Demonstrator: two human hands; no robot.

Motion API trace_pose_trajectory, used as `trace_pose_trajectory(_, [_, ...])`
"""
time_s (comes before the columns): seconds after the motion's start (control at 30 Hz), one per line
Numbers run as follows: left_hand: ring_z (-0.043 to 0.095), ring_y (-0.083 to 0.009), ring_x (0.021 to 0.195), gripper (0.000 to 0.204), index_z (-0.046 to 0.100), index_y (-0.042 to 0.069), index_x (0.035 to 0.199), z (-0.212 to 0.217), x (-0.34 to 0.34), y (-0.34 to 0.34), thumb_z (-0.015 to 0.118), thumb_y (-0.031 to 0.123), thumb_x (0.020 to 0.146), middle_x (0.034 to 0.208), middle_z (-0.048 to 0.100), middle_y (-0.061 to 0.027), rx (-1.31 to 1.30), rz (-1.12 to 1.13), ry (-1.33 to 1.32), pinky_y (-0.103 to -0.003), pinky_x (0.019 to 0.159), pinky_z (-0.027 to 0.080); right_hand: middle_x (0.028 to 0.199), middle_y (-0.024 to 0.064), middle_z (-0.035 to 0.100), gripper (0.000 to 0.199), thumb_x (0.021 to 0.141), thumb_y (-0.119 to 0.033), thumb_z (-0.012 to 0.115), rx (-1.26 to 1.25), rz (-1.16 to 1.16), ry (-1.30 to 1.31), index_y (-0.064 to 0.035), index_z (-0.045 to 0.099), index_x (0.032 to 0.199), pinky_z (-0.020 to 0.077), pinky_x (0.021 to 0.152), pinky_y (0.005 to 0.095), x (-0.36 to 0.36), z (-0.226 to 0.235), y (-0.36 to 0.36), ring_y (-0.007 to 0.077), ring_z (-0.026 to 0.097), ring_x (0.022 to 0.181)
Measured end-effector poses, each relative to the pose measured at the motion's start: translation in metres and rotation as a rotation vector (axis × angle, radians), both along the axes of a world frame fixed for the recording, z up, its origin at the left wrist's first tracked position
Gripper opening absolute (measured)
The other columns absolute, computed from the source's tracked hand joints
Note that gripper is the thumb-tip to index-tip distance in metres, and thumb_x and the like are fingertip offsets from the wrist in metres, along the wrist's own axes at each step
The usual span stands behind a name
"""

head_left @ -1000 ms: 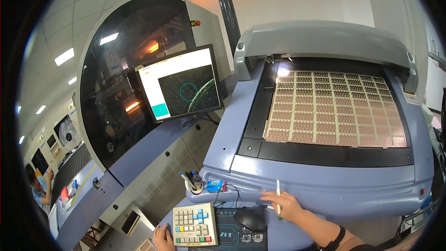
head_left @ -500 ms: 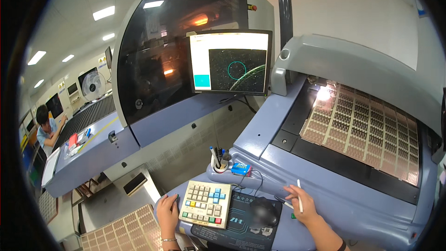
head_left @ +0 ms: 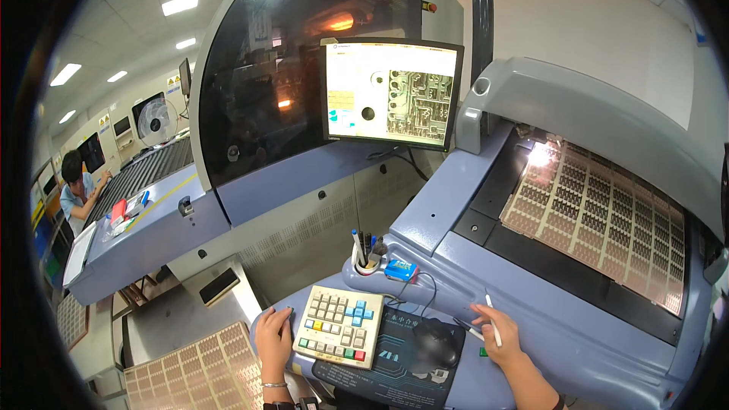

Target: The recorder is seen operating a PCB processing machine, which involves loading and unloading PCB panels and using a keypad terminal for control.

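My left hand (head_left: 274, 336) rests at the left edge of a beige keypad (head_left: 341, 326) with coloured keys, fingers loosely stretched and nothing visible in them. To the right, my right hand (head_left: 501, 338) is closed round a slim white pen-like stick (head_left: 493, 320) that points up. A second thin, pale stick (head_left: 470, 329) juts from the same hand toward the mouse; its kind is unclear. Between the hands, a black mouse (head_left: 434, 345) sits on a dark mouse pad (head_left: 391, 374), touched by neither hand. The monitor (head_left: 391, 91) shows a magnified circuit pattern.
At right, a copper-coloured panel (head_left: 600, 220) lies on the machine bed under a bright light. Another panel (head_left: 194, 372) is at lower left, near a phone (head_left: 219, 287). A pen cup (head_left: 367, 262) and blue box (head_left: 401, 269) stand behind the keypad. A person (head_left: 80, 191) works far left.
The monitor picture has switched from a dark field with a curved line and circle to circuit tracks. The whole view has shifted slightly. Both hands stay in nearly the same places.
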State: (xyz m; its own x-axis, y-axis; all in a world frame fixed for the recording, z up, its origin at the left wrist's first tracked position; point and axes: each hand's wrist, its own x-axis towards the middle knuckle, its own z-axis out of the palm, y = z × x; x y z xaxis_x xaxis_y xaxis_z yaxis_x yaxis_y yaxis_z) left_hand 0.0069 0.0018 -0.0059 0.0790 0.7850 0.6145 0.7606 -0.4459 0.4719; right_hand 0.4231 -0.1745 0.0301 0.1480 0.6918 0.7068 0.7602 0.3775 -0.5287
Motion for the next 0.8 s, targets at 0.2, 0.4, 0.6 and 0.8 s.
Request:
trace_pose_trajectory(0.2, [0.063, -0.0345, 0.115, 0.023, 0.075, 0.009, 0.105, 0.0009, 0.0000, 0.0008, 0.063, 0.005, 0.086, 0.109, 0.074, -0.0086, 0.012, -0.005, 0.008, -0.042, 0.099, 0.048, 0.112, 0.0120, 0.072, 0.035, 0.103, -0.032, 0.051, 0.000, -0.004, 0.000, -0.0036, 0.062, 0.120, 0.0535, 0.077, 0.0366, 0.0003, -0.0007, 0.0007, 0.0233, 0.073, 0.081])
trace_pose_trajectory(0.4, [0.063, -0.0337, 0.116, 0.023, 0.075, 0.009, 0.105, 0.0008, -0.0001, 0.0005, 0.063, 0.005, 0.086, 0.109, 0.074, -0.0079, 0.002, -0.003, 0.013, -0.042, 0.100, 0.048, 0.112, 0.0126, 0.072, 0.035, 0.103, -0.033, 0.051, -0.004, 0.001, 0.009, -0.0034, 0.062, 0.121, 0.0539, 0.077, 0.0367, 0.0008, -0.0008, 0.0001, 0.0237, 0.073, 0.081])
trace_pose_trajectory(0.6, [0.062, -0.0330, 0.116, 0.022, 0.075, 0.010, 0.105, -0.0003, -0.0010, 0.0013, 0.063, 0.006, 0.087, 0.110, 0.073, -0.0063, -0.007, -0.009, 0.013, -0.042, 0.100, 0.047, 0.113, 0.0150, 0.073, 0.036, 0.103, -0.031, 0.052, -0.006, 0.013, 0.046, -0.0028, 0.060, 0.123, 0.0549, 0.077, 0.0366, 0.0007, -0.0020, 0.0000, 0.0246, 0.073, 0.082])
trace_pose_trajectory(0.8, [0.061, -0.0324, 0.117, 0.022, 0.075, 0.010, 0.105, -0.0016, -0.0014, 0.0016, 0.063, 0.006, 0.088, 0.112, 0.073, -0.0057, -0.011, -0.006, 0.013, -0.042, 0.102, 0.046, 0.113, 0.0150, 0.073, 0.035, 0.103, -0.031, 0.052, -0.007, 0.022, 0.033, -0.0026, 0.060, 0.123, 0.0550, 0.076, 0.0366, 0.0012, -0.0012, 0.0003, 0.0248, 0.073, 0.082])
